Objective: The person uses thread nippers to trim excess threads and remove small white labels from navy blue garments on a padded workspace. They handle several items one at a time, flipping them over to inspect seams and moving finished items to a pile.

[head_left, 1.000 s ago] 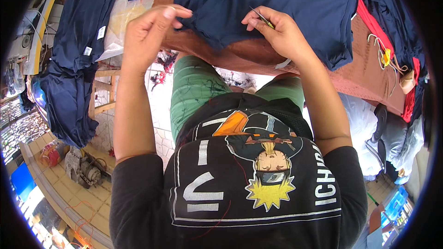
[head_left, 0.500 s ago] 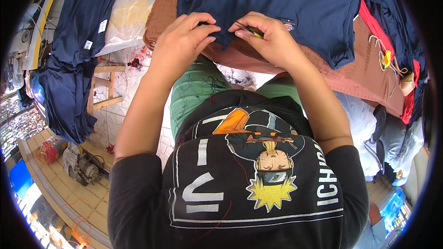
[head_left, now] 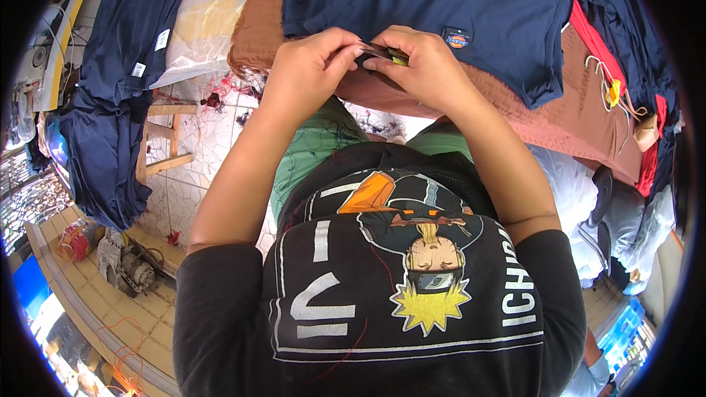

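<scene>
Being partly covered by the right hand (head_left: pixel 429 68), the small snips (head_left: pixel 399 59) can be made out only in pieces: a dark, narrow blade and a bit of yellow-green handle. They are held between the thumb and the bent fingers of that hand, which is closed around them, with the blade pointed toward the left hand (head_left: pixel 312 66). How far the blades are parted cannot be told.

On the left hand, the thumb and forefinger are closed together at the tips, right by the end of the blade. Whether fabric or thread is pinched there is hidden by the fingers.

The navy garment (head_left: pixel 485 15) is spread over the brown cloth (head_left: pixel 507 103) just beyond both hands; its near edge is blocked from sight by the knuckles, and its far part is cut off by the upper edge of the view. A small patterned label (head_left: pixel 456 39) is seen on it, near the right hand.

Below the wrists, the green trousers (head_left: pixel 305 136) are half covered by the forearms. At the lower right, another person's sleeve (head_left: pixel 596 375) is barely shown, being cut off by the dark rim.
</scene>
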`<action>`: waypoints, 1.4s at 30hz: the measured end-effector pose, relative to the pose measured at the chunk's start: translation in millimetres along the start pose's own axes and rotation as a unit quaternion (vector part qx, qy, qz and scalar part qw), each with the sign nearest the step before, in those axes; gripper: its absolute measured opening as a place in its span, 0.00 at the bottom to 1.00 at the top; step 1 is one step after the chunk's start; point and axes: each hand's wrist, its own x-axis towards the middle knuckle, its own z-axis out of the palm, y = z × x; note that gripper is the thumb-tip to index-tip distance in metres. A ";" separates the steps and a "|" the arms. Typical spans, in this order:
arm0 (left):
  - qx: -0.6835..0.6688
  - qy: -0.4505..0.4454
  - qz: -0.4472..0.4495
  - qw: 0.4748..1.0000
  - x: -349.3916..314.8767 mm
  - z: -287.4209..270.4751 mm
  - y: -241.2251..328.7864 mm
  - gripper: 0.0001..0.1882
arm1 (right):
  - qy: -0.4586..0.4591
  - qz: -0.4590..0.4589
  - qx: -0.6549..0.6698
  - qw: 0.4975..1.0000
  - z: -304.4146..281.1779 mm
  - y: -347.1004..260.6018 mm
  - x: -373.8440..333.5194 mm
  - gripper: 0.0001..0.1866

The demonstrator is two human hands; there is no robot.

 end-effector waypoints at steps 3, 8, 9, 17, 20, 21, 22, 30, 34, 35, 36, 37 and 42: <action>-0.036 0.008 -0.009 0.999 2.6 0.7 -7.5 0.08 | -0.020 0.028 -0.001 0.999 -5.2 1.3 -0.1 0.09; -0.025 -0.007 -0.033 0.999 3.2 1.0 -1.7 0.08 | -0.036 0.024 0.006 0.999 -9.1 4.4 1.6 0.09; -0.017 -0.012 -0.035 0.999 3.4 0.9 -0.4 0.09 | -0.019 0.005 0.007 1.000 -6.9 6.9 1.4 0.10; 0.031 -0.057 -0.008 0.998 5.0 -3.1 -3.7 0.08 | 0.005 -0.023 -0.059 0.998 -6.3 -4.4 9.0 0.10; 0.003 -0.053 -0.021 0.998 6.2 -3.7 -6.1 0.07 | 0.068 -0.025 -0.032 0.997 -16.5 -12.3 4.7 0.14; -0.006 -0.050 -0.019 0.999 6.4 -3.9 -7.1 0.07 | 0.059 -0.006 -0.017 0.998 -21.3 -13.7 2.1 0.14; -0.011 -0.049 -0.026 0.998 6.7 -3.6 -6.5 0.07 | 0.054 -0.028 -0.010 0.998 -23.4 -11.8 -1.0 0.13; -0.042 -0.039 -0.043 0.997 6.4 -1.6 -5.8 0.08 | 0.016 -0.070 -0.013 0.997 -13.4 1.9 -14.4 0.08; -0.052 -0.041 -0.035 0.997 5.7 -1.7 -4.8 0.08 | 0.019 -0.073 -0.035 0.997 -9.3 3.9 -11.9 0.08; -0.054 -0.041 -0.033 0.997 5.8 -1.4 -5.7 0.08 | 0.020 -0.075 -0.035 0.996 -7.9 3.7 -10.9 0.08; -0.056 -0.041 -0.032 0.997 5.9 -1.3 -5.8 0.08 | 0.021 -0.076 -0.031 0.996 -7.0 2.4 -9.9 0.08; -0.050 -0.040 -0.032 0.997 5.8 -1.2 -5.3 0.08 | 0.021 -0.077 -0.027 0.996 -5.7 1.0 -8.8 0.08; -0.040 -0.028 -0.030 0.998 2.1 -4.6 -2.2 0.09 | -0.026 -0.075 -0.027 0.997 -14.1 -2.2 -8.6 0.08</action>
